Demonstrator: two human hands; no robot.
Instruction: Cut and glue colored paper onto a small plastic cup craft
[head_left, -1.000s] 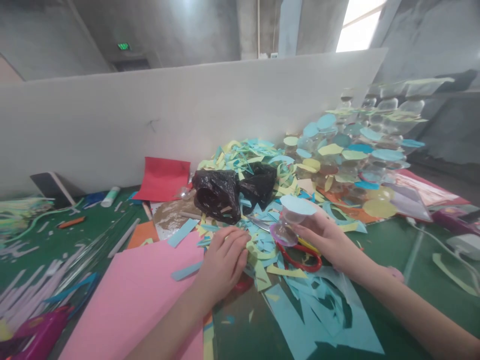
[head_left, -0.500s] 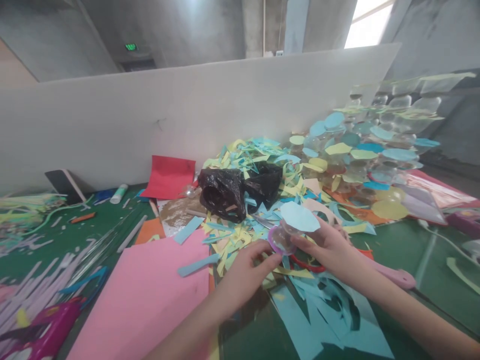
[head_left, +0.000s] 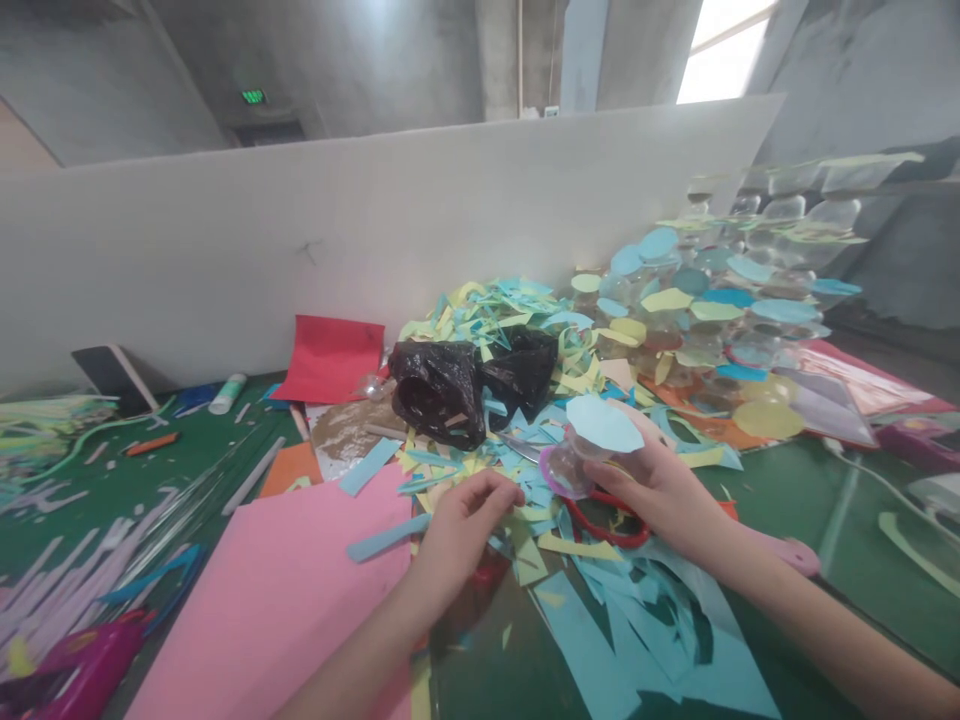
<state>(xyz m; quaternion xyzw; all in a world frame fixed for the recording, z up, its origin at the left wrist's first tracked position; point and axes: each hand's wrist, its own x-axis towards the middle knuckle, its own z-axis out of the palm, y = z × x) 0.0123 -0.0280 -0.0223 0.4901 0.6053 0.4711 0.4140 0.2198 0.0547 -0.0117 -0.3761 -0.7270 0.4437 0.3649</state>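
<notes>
My right hand (head_left: 652,480) is closed around a small clear plastic cup-shaped piece (head_left: 577,455). A pale blue paper disc (head_left: 604,425) covers its upper end, and a purple ring (head_left: 551,472) rims its lower end. My left hand (head_left: 469,515) is apart from it, to the left, above paper scraps. Its fingers are curled with thumb and forefinger together; anything between them is too small to make out. Beneath the right hand lie red-handled scissors (head_left: 615,537), partly hidden by the hand and the piece.
Black plastic bags (head_left: 439,390) sit amid paper scraps (head_left: 480,300). Stacked clear cups with paper discs (head_left: 709,310) stand at right. Pink paper (head_left: 285,590) lies left, cut blue paper (head_left: 600,650) in front. A corded pink handle (head_left: 799,557) is partly behind my right forearm.
My left hand has let go of the clear piece's purple-ringed end and moved left, its fingers curling in. My right hand still holds the piece. The view has shifted slightly.
</notes>
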